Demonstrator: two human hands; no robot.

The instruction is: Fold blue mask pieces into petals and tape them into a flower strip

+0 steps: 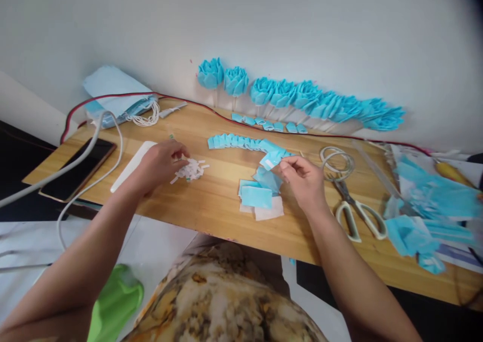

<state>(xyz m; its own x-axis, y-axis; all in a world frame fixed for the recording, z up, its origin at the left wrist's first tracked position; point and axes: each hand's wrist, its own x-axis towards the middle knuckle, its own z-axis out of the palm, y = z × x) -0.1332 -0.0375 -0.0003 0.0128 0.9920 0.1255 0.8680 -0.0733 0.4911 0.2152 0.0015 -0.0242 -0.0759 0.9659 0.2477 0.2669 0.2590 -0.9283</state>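
My right hand (304,181) pinches a folded light-blue fabric petal (272,159) between thumb and fingers. A small white strip shows on the petal's left part. Just below it lie loose blue and white fabric squares (256,197). Beyond it runs a row of overlapping folded blue petals (236,141). My left hand (162,163) hovers at the left side of a heap of small white strips (192,170). Its fingers are loosely bent and look apart from the thumb, with nothing visible between them.
Blue fabric flowers (284,93) on sticks lean against the wall, with small blue rolls (267,125) before them. Scissors (354,208) and a wire coil (337,161) lie right, near blue scraps (415,234). Left are a phone (79,171), a cable (94,136) and face masks (116,93).
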